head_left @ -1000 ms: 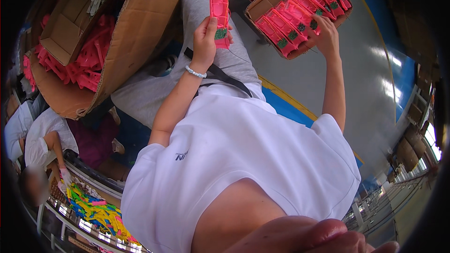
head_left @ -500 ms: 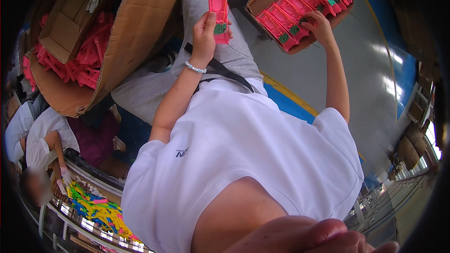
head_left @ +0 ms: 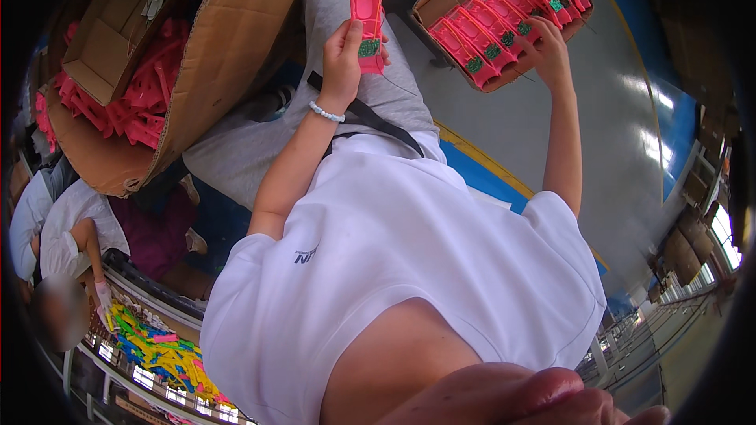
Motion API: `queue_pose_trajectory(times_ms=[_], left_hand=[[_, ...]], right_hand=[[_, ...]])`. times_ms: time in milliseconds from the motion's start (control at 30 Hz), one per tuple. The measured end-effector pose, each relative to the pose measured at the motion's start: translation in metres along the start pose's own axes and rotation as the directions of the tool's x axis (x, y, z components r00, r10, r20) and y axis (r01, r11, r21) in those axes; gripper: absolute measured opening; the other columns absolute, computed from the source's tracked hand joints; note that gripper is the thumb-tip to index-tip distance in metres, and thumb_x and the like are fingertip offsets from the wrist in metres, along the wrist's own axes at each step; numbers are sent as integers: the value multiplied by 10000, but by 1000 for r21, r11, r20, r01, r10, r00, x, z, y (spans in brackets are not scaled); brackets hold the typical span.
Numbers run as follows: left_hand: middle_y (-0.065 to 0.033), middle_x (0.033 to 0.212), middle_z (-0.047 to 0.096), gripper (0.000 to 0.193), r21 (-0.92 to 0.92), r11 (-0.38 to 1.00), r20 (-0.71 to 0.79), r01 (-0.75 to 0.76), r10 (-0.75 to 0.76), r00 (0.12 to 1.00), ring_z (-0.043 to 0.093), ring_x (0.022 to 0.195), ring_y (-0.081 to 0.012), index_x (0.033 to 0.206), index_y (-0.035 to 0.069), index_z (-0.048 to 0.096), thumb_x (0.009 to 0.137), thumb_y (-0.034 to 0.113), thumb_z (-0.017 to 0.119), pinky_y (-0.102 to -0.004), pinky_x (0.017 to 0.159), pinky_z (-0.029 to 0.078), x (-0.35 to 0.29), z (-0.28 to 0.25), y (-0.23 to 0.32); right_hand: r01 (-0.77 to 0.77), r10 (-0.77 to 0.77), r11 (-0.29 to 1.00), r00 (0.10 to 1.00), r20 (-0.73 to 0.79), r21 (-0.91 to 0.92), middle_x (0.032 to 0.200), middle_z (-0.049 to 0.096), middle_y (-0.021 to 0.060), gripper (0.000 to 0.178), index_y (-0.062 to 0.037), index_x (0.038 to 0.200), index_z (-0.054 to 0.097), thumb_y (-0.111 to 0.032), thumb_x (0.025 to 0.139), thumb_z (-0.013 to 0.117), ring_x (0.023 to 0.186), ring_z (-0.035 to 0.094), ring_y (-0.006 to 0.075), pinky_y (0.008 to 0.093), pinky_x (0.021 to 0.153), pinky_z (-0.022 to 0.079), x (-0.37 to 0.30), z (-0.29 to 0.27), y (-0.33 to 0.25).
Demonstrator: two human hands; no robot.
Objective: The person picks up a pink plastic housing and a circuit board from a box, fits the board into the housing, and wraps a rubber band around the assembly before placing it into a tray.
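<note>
Upright above my lap, a pink plastic housing is gripped in my left hand, the thumb pressed on its edge. A small green circuit board sits in its lower part, and a thin wire trails from the bottom. My right hand is at the near right edge of a cardboard box, its fingers apart, beside the row of similar pink housings inside. Those housings stand tilted side by side, several with green boards showing. Whether the right fingertips touch one is hard to make out.
A large cardboard carton on the left holds many loose pink plastic parts and a smaller open box. At lower left, a co-worker's gloved hand is over a heap of coloured parts. Grey floor lies to the right.
My right hand has shifted slightly right and down from the housings, its fingers spreading, and more green boards show there. The left hand keeps the housing in the same place.
</note>
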State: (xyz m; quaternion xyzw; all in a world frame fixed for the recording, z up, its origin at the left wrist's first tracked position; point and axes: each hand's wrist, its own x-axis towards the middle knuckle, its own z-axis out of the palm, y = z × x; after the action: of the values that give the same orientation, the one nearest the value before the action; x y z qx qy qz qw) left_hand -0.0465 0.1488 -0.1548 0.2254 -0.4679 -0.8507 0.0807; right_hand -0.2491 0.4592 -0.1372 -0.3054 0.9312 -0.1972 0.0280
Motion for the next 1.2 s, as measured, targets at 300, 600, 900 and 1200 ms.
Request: queue_pose_trajectory(times_ms=[300,600,900,1200], left_hand=[[-150,885,652,365,1,1000,5,-2,2,1000,658,697,-182,1084,-12,567,1036,323,430,-345,629,575,-1,1,2],[-152,890,653,364,14,1000,17,0,-1,1000,661,694,-187,1100,-14,564,1037,317,425,-351,634,580,-1,1,2],[-150,888,655,358,-9,1000,22,-24,25,999,661,692,-186,1107,-11,565,1038,310,425,-353,636,578,0,-4,0],[-143,873,654,366,-28,999,0,-20,20,1000,657,682,-181,1089,-12,570,1036,322,431,-346,619,571,-3,-3,4]], right_hand=[[-284,142,744,952,271,606,990,644,54,262,-45,1021,682,-150,793,757,911,606,252,360,860,489,20,-12,5],[-178,-27,932,835,549,317,1127,568,76,286,-19,994,690,-129,745,780,1076,546,209,300,861,468,-35,-1,-46],[49,-141,944,954,-264,-325,1282,572,129,478,-72,1148,667,-389,800,752,1144,548,309,406,911,479,48,-19,60],[-193,151,927,977,-151,-321,1082,686,117,491,-96,1212,626,-351,807,734,1098,602,289,400,946,468,62,3,99]])
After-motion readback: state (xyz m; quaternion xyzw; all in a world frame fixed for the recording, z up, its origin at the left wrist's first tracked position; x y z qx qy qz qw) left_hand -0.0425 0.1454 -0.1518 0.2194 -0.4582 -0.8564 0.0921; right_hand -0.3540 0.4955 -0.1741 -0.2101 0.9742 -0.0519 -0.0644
